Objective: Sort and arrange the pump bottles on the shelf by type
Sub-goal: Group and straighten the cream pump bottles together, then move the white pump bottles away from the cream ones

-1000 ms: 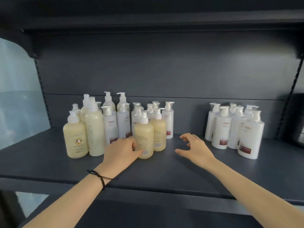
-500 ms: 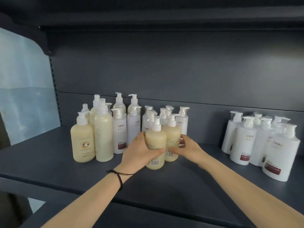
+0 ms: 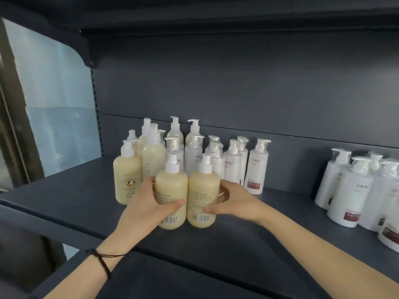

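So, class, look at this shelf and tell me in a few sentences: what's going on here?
A person is sorting pump bottles on a dark shelf. The left hand grips the left cream bottle and the right hand grips the right cream bottle, side by side in front of a mixed cluster. Behind them stand other cream bottles and white bottles. A separate white group stands further right.
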`<state>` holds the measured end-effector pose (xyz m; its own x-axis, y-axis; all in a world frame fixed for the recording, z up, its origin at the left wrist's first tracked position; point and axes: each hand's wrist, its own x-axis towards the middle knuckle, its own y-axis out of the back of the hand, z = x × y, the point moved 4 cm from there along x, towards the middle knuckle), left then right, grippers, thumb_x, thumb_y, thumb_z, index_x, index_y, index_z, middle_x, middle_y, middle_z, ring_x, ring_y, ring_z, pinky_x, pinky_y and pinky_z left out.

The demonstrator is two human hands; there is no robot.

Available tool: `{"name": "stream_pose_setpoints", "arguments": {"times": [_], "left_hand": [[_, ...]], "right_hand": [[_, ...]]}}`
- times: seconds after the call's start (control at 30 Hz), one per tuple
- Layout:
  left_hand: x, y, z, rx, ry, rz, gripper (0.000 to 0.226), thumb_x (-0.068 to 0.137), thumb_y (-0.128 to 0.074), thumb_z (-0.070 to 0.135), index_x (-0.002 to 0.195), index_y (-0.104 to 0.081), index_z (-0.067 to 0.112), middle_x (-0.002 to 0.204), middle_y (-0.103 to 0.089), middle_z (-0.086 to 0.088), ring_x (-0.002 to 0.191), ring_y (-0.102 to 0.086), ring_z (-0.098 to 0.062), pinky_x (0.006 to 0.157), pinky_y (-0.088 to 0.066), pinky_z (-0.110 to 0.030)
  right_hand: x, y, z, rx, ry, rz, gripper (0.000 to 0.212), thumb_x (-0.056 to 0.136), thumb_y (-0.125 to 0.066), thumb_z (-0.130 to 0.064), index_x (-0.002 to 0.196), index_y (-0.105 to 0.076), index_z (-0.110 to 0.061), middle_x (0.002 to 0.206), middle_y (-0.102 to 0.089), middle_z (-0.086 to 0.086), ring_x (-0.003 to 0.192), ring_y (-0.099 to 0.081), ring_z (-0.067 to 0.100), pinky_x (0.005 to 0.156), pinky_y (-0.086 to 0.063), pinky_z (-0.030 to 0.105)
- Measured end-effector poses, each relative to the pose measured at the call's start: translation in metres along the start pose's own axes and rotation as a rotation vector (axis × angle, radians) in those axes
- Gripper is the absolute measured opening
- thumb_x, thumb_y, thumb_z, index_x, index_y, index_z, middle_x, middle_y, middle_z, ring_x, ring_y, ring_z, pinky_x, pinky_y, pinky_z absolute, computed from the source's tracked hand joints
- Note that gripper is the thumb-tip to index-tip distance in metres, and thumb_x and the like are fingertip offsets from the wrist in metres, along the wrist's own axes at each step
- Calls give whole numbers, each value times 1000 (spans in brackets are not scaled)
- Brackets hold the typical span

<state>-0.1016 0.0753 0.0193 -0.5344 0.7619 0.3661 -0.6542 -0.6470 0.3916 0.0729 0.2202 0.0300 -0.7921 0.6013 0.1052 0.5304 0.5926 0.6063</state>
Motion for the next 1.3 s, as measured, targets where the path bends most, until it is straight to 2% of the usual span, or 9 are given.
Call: {"name": "stream_pose_setpoints", "arguments": {"times": [0.07, 0.23, 0.43, 0.57, 0.7, 0.83, 1.03, 1.13, 1.3], "left_hand": [[-4, 21, -5, 31, 30, 22, 66, 64, -81, 48, 115, -41, 39, 107, -58, 22, 97, -55, 6, 74, -48, -23], [-6, 63, -20, 201, 104, 147, 70, 56, -72, 67, 113, -41, 41, 111, -57, 14, 102, -58, -8, 85, -52, -43], [-15, 74, -18, 400, 36, 269, 83, 74, -71, 52, 141, -25, 31, 133, -41, 7, 115, -50, -16, 81, -45, -35], [-38, 62, 16, 832, -400, 466, 67, 71, -76, 23, 128, -43, 18, 116, -53, -9, 97, -55, -29, 72, -50, -41], [-43, 2, 38, 975, -746, 149, 26, 74, -67, 27, 97, -61, 19, 88, -58, 3, 75, -58, -18, 53, -41, -27], [-11, -67, 47, 924, -446, -46, 41, 88, -52, 41, 122, -50, 18, 111, -56, 1, 96, -59, -18, 64, -47, -31], [46, -109, 43, 796, -238, 35, 59, 87, -54, 49, 130, -32, 15, 114, -53, -5, 99, -58, -23, 64, -40, -30], [57, -117, 26, 581, -141, 1, 72, 83, -60, 50, 137, -27, 17, 122, -53, -3, 104, -58, -21, 75, -49, -32], [67, -126, 21, 168, -22, -20, 58, 80, -71, 34, 127, -41, 16, 123, -57, 1, 108, -57, -16, 89, -49, -33]], "right_hand": [[8, -17, -13, 23, 39, -23, 52, 73, -82, -28, 118, -57, -30, 108, -66, -14, 88, -64, -5, 75, -51, 12], [35, -60, -31, 83, 78, -19, 58, 76, -80, -28, 127, -53, -23, 114, -65, -6, 99, -64, 6, 85, -55, 23], [34, -69, -36, 60, 96, 36, 52, 79, -77, -32, 125, -52, -27, 114, -61, -12, 93, -61, 0, 73, -48, 9], [12, -29, -9, -100, 47, 102, 18, 82, -74, -30, 98, -67, -27, 99, -65, -10, 87, -60, 0, 75, -48, 11], [-2, 19, 25, -353, -25, 153, 17, 81, -71, -35, 96, -66, -29, 100, -65, -13, 88, -63, 5, 83, -55, 29], [2, 50, 45, -506, -93, 232, 43, 81, -71, -36, 120, -57, -21, 116, -59, -5, 94, -59, 11, 86, -52, 32], [20, 68, 51, -744, -68, 284, 68, 84, -67, -41, 139, -37, -17, 133, -46, 0, 117, -50, 20, 84, -50, 35], [34, 71, 56, -477, -54, 308, 74, 78, -73, -44, 136, -39, -14, 126, -48, -1, 105, -51, 16, 80, -46, 29], [53, 70, 62, -28, -70, 401, 56, 78, -78, -32, 120, -48, -10, 104, -57, -1, 90, -55, 13, 72, -44, 22]]}}
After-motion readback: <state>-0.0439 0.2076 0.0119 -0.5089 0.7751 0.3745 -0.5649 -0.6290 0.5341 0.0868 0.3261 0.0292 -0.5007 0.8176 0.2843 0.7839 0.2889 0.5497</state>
